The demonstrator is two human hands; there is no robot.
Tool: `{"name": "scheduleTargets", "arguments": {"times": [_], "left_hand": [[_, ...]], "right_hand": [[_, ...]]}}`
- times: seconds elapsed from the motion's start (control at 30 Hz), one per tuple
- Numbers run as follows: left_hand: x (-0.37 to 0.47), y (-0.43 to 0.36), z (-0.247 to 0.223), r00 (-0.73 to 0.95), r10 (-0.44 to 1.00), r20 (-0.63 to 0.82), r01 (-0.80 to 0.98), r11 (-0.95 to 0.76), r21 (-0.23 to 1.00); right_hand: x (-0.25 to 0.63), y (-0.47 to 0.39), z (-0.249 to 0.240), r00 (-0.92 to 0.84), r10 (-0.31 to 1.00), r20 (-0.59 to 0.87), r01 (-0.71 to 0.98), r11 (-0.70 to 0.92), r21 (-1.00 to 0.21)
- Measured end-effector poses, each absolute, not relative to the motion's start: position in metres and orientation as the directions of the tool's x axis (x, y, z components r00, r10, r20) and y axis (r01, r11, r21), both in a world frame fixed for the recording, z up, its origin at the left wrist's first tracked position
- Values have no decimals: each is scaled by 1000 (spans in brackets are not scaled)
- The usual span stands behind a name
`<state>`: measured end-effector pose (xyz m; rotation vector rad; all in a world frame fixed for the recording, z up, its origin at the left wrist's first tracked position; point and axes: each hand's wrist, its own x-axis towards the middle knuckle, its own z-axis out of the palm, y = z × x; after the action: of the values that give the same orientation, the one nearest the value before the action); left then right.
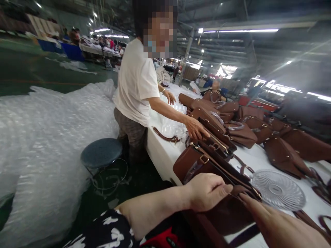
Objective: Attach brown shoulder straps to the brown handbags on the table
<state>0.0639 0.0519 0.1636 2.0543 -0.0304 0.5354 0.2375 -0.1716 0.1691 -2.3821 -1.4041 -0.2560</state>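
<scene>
A brown handbag is right in front of me at the table's near edge, its lower part cut off by the frame. My left hand is closed, pinching a brown strap-like piece at the bag's top between thumb and fingers. Against the same piece, from the other side, my right hand presses its fingertips; its thumb is hard to make out. Just beyond my hands lies another brown handbag with gold buckles and clear film around its handle.
Across the white table, a co-worker in a white shirt reaches over the bags. Several brown handbags crowd the far side. A round fan grille lies at right. Left are a stool and bubble wrap.
</scene>
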Motion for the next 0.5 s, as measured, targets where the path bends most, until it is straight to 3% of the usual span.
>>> {"name": "scheduleTargets", "arguments": {"times": [0.17,0.3,0.43,0.5], "left_hand": [[62,69,151,832,274,482,-251,-590,767],[68,102,153,760,355,545,-240,-626,742],[84,155,163,669,492,557,-15,-741,671],[94,182,168,765,441,469,75,-785,615]], "right_hand": [[225,-100,187,288,936,202,948,-248,-201],[219,-65,223,261,961,87,946,-237,-220],[233,-30,251,316,945,80,935,-296,-198],[244,-9,258,328,944,15,928,-320,-191]]}}
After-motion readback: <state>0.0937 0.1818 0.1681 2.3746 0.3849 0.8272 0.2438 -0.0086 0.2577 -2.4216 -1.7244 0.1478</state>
